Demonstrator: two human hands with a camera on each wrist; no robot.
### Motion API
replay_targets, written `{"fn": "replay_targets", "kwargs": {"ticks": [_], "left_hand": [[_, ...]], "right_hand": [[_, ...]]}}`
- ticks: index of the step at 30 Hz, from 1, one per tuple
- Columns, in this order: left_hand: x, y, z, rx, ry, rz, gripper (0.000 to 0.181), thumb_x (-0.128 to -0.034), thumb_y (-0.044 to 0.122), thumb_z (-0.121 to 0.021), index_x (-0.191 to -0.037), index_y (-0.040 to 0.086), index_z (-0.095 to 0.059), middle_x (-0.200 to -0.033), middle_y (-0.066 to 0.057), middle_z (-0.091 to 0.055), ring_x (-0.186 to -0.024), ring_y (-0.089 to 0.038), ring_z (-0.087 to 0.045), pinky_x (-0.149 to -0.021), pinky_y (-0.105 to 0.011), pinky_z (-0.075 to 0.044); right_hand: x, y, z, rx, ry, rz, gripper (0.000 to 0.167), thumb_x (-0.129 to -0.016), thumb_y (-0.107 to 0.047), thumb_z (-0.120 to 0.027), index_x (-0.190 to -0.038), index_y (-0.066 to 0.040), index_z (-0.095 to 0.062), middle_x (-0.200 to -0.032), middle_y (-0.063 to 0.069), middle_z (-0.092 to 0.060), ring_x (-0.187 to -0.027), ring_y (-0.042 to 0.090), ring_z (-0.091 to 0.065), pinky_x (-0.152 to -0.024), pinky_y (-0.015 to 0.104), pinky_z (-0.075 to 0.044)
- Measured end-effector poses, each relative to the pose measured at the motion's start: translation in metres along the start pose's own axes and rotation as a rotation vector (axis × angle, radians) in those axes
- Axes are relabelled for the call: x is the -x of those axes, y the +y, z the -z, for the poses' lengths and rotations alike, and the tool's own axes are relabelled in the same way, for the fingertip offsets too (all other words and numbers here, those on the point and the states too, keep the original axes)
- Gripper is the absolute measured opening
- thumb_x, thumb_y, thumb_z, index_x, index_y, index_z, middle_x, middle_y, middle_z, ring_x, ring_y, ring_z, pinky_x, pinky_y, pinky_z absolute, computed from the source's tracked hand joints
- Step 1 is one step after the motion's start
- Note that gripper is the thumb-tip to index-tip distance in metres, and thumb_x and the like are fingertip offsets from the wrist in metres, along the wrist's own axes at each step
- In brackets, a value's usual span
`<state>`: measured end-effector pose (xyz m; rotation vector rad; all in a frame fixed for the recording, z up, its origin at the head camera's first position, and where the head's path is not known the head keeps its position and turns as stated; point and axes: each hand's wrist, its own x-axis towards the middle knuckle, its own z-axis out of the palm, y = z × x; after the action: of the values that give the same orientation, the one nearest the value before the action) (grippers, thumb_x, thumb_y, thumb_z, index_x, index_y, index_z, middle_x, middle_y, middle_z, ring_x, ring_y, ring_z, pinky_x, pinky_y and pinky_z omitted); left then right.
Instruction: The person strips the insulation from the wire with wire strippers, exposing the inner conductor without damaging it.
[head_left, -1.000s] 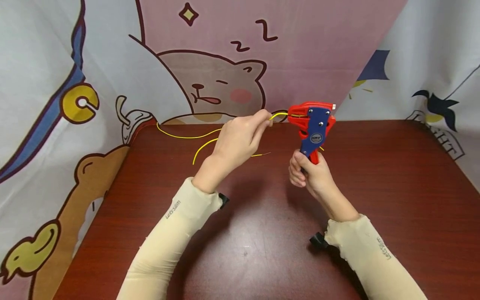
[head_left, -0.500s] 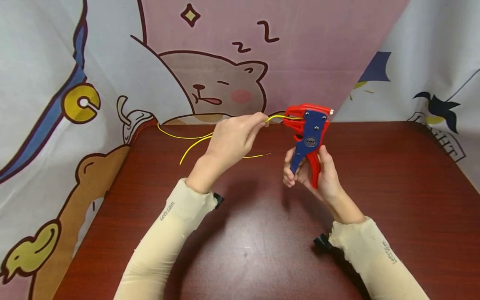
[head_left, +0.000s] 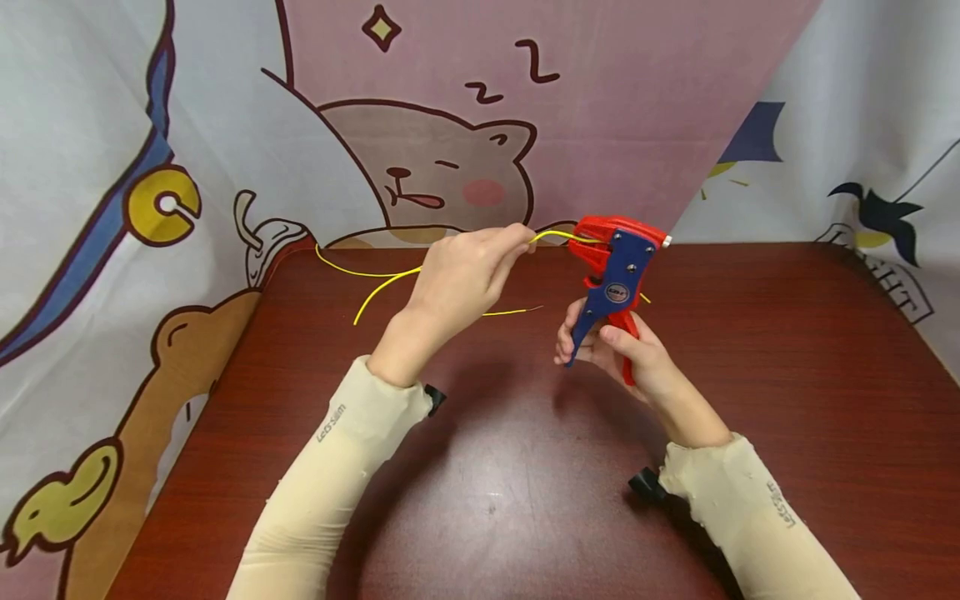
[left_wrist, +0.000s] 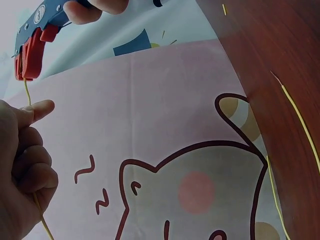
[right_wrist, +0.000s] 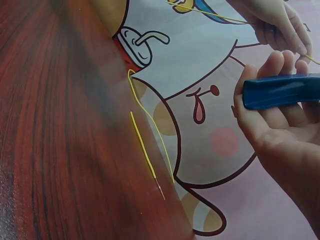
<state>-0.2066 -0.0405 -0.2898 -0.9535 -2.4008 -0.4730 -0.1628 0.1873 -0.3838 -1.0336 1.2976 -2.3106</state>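
Observation:
My left hand (head_left: pixel 465 279) pinches a yellow wire (head_left: pixel 553 234) between thumb and forefinger, its other fingers curled in the left wrist view. The wire's end runs into the red jaws of a blue and red wire stripper (head_left: pixel 624 271). My right hand (head_left: pixel 637 358) holds the stripper upright by its handles, which stand spread apart, fingers round the blue one and thumb by the red one. In the right wrist view the blue handle (right_wrist: pixel 280 91) lies across the fingers. The wire's tip inside the tool is hidden.
Behind my left hand, another yellow wire with a bare end (head_left: pixel 513 312) lies on the dark red table (head_left: pixel 495 467). A thin yellow wire (head_left: pixel 360 273) runs along the back edge, and a short yellow piece (head_left: pixel 646 297) lies behind the stripper. A printed curtain (head_left: pixel 615 100) hangs behind.
The stripper's handles have spread apart from their squeezed position, and the tool has shifted slightly left and down. My left hand has moved a little left, still pinching the wire.

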Motion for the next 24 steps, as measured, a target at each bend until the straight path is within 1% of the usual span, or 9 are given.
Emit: {"fn": "replay_targets", "kwargs": {"ticks": [4,7,11,17,24], "left_hand": [[0.0005,0.0001,0.0,-0.002,-0.002,-0.001,0.018,-0.1047,0.025,-0.05,-0.104,0.019,-0.067,-0.097,0.009,-0.076,-0.082,-0.014,-0.072,-0.063,-0.035,-0.054],[0.0008,0.0005,0.0002,-0.004,-0.003,0.0,0.018,-0.1045,0.025,-0.05,-0.104,0.019,-0.067,-0.097,0.01,-0.076,-0.083,-0.013,-0.073,-0.064,-0.035,-0.054],[0.0009,0.0008,0.0002,-0.008,-0.001,-0.009,0.017,-0.1043,0.024,-0.051,-0.104,0.019,-0.067,-0.096,0.01,-0.076,-0.081,-0.013,-0.072,-0.063,-0.035,-0.054],[0.0013,0.001,0.0001,-0.007,0.004,-0.024,0.016,-0.1039,0.023,-0.052,-0.103,0.019,-0.067,-0.094,0.01,-0.075,-0.077,-0.013,-0.071,-0.061,-0.034,-0.053],[0.0022,0.0015,-0.0006,-0.003,0.009,-0.031,0.017,-0.1041,0.023,-0.051,-0.103,0.019,-0.067,-0.093,0.01,-0.075,-0.074,-0.016,-0.071,-0.06,-0.035,-0.053]], "right_hand": [[0.0008,-0.0011,-0.0014,-0.018,0.022,-0.026,0.018,-0.102,-0.015,-0.048,-0.115,-0.003,-0.054,-0.094,0.007,-0.065,-0.09,0.017,-0.064,-0.088,0.035,-0.056],[0.0014,-0.0013,-0.0024,0.023,0.048,-0.044,0.012,-0.102,-0.01,-0.045,-0.109,-0.005,-0.053,-0.087,0.006,-0.063,-0.081,0.017,-0.062,-0.08,0.032,-0.056],[0.0018,-0.0017,-0.0048,0.065,0.075,-0.063,0.008,-0.102,-0.01,-0.045,-0.101,-0.006,-0.052,-0.077,0.005,-0.057,-0.067,0.018,-0.055,-0.069,0.03,-0.054],[0.0026,-0.0026,-0.0084,0.044,0.132,-0.067,0.011,-0.102,-0.01,-0.046,-0.095,-0.006,-0.053,-0.07,0.005,-0.054,-0.059,0.018,-0.051,-0.061,0.028,-0.051],[0.0026,-0.001,-0.0095,0.044,0.175,-0.042,0.02,-0.101,-0.005,-0.04,-0.089,-0.007,-0.056,-0.063,0.005,-0.05,-0.051,0.019,-0.049,-0.054,0.026,-0.05]]}}
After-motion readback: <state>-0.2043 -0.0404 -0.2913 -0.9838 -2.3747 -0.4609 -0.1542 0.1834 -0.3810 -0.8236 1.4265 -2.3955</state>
